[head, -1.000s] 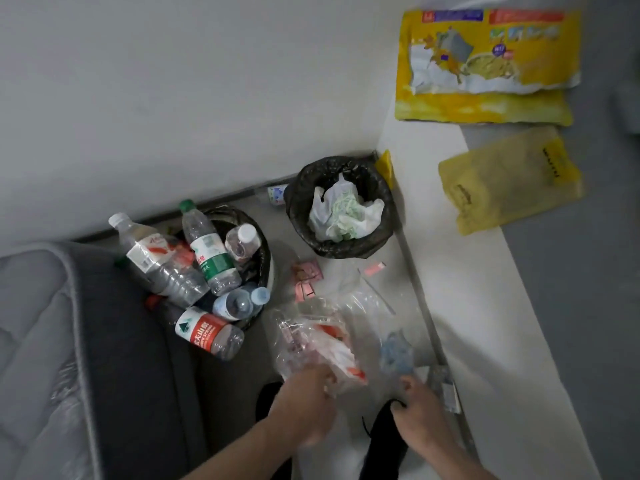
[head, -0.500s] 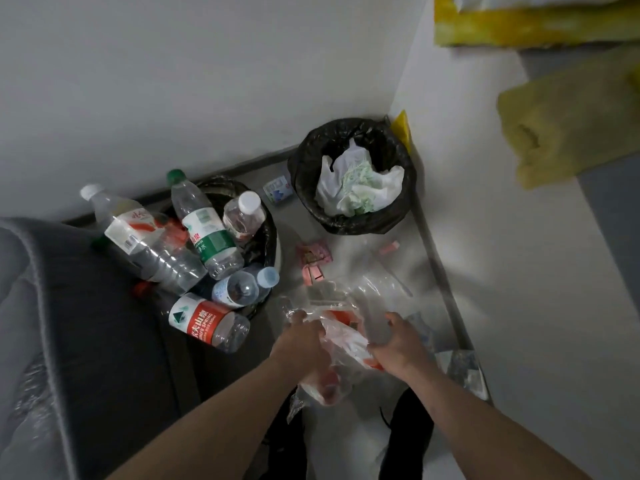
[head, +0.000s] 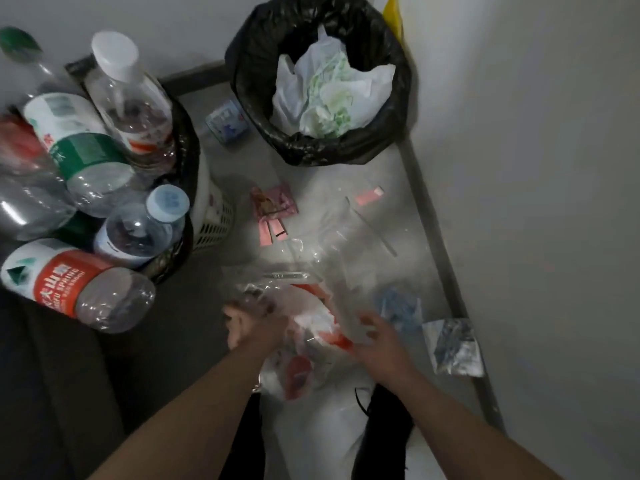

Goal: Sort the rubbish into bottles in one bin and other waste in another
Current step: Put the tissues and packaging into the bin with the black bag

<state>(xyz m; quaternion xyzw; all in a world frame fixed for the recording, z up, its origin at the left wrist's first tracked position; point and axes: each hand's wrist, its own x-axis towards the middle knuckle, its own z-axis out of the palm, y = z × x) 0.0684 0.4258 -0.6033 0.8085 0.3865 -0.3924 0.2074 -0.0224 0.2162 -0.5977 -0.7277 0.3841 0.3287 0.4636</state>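
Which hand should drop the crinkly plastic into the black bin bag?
Probably the right hand. It holds the plastic on the side nearer the black bin, with bare floor between. The left hand is on the bottle-bin side.

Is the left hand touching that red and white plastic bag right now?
Touching. In the head view the left hand has its fingers curled into the red and white plastic bag, with crumpled film bunched against them and no gap showing.
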